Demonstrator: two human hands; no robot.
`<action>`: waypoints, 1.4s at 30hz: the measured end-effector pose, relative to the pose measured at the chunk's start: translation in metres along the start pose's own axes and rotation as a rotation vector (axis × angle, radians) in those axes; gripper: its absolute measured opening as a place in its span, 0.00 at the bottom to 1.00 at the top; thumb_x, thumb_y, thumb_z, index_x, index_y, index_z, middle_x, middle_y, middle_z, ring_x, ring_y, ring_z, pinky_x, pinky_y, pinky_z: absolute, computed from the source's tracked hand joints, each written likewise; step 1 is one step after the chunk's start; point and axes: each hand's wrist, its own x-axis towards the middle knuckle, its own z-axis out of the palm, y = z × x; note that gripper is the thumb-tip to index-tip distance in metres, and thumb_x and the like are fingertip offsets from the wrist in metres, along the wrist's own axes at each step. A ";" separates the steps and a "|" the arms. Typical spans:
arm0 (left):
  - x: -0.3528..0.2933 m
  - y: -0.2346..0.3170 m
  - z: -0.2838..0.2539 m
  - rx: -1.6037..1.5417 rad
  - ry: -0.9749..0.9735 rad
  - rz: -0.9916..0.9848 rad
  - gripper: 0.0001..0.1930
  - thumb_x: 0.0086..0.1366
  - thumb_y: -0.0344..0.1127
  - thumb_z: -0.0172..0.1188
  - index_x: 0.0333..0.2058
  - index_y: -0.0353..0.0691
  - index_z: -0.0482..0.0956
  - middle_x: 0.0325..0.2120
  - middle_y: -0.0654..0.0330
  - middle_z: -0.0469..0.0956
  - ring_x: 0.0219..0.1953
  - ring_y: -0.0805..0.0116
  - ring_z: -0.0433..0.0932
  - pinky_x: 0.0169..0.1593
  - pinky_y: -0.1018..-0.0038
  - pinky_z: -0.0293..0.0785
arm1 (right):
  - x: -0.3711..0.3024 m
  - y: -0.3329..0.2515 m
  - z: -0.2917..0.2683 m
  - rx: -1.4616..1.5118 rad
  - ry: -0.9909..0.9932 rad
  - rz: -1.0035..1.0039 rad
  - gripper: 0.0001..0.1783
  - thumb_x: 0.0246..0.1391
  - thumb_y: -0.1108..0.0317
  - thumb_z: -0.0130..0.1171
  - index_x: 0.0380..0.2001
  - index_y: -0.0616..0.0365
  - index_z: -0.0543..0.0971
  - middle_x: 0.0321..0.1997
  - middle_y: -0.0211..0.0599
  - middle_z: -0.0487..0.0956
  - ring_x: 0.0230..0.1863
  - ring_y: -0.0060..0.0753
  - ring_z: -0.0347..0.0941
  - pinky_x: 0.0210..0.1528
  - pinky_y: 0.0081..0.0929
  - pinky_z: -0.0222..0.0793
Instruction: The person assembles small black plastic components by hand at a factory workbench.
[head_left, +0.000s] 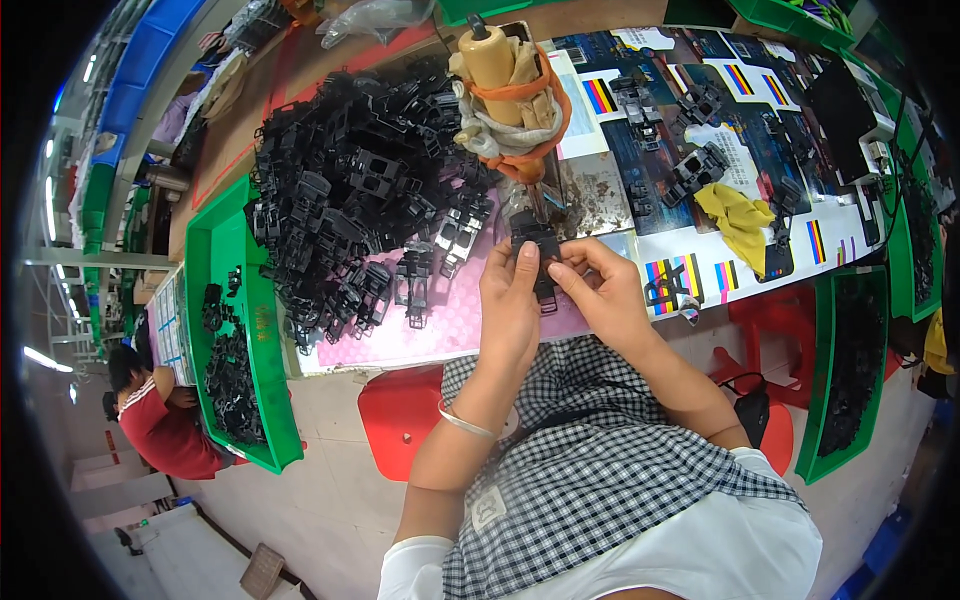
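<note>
Close in front of me, my left hand [512, 285] and my right hand [604, 290] pinch a black plastic frame part [537, 232] between them. My left thumb lies along its near side, and the fingers hide part of it. Just beyond it a fixed hand tool with a tan handle [487, 58] points down, wrapped in white and orange cloth [515, 110]. Its metal tip [541, 200] comes down at the part's far end; whether they touch I cannot tell. Left of my hands a big pile of similar black parts [350, 180] covers a pink sheet [390, 345].
On the right, several black parts lie on printed sheets [660, 250] beside a yellow cloth [737, 222]. Green bins [277, 405] of black parts flank the table on both sides. A red stool [385, 420] stands below the edge. At far left sits another person [165, 425].
</note>
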 end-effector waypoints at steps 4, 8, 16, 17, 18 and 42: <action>0.001 0.000 -0.002 0.004 -0.009 -0.013 0.13 0.67 0.36 0.50 0.45 0.34 0.65 0.38 0.60 0.73 0.40 0.76 0.71 0.45 0.80 0.67 | 0.001 0.000 0.001 -0.007 -0.004 -0.015 0.08 0.51 0.74 0.59 0.36 0.63 0.75 0.29 0.25 0.75 0.29 0.11 0.67 0.28 0.10 0.64; 0.001 -0.001 -0.001 0.005 0.000 -0.021 0.13 0.67 0.36 0.50 0.45 0.34 0.65 0.38 0.60 0.73 0.39 0.76 0.71 0.45 0.80 0.67 | 0.001 0.000 0.001 -0.019 0.006 -0.022 0.08 0.51 0.74 0.59 0.36 0.63 0.75 0.29 0.25 0.75 0.29 0.11 0.67 0.28 0.11 0.64; 0.003 0.000 -0.002 -0.031 0.003 0.007 0.16 0.66 0.35 0.52 0.46 0.30 0.62 0.38 0.55 0.73 0.39 0.73 0.73 0.45 0.78 0.70 | 0.003 -0.002 0.003 -0.029 0.008 -0.019 0.08 0.51 0.73 0.60 0.35 0.63 0.75 0.28 0.24 0.74 0.28 0.12 0.66 0.28 0.11 0.63; 0.003 -0.001 -0.002 -0.030 0.004 0.007 0.16 0.66 0.35 0.52 0.46 0.30 0.62 0.38 0.55 0.73 0.39 0.73 0.73 0.45 0.78 0.70 | 0.003 -0.001 0.003 -0.027 0.012 -0.017 0.08 0.51 0.74 0.60 0.35 0.63 0.75 0.28 0.24 0.74 0.28 0.11 0.66 0.28 0.11 0.63; 0.003 -0.001 -0.002 -0.035 0.003 0.009 0.16 0.66 0.35 0.52 0.46 0.30 0.62 0.38 0.55 0.73 0.39 0.73 0.73 0.46 0.78 0.69 | 0.003 -0.001 0.003 -0.025 0.016 -0.014 0.08 0.51 0.74 0.60 0.35 0.63 0.75 0.27 0.24 0.74 0.28 0.11 0.66 0.28 0.11 0.63; -0.002 0.000 0.000 -0.009 0.002 0.005 0.11 0.68 0.37 0.49 0.43 0.36 0.66 0.37 0.62 0.72 0.38 0.78 0.70 0.44 0.79 0.66 | 0.001 -0.003 0.002 -0.013 0.004 -0.015 0.07 0.52 0.73 0.59 0.35 0.62 0.75 0.27 0.24 0.74 0.27 0.11 0.66 0.28 0.11 0.63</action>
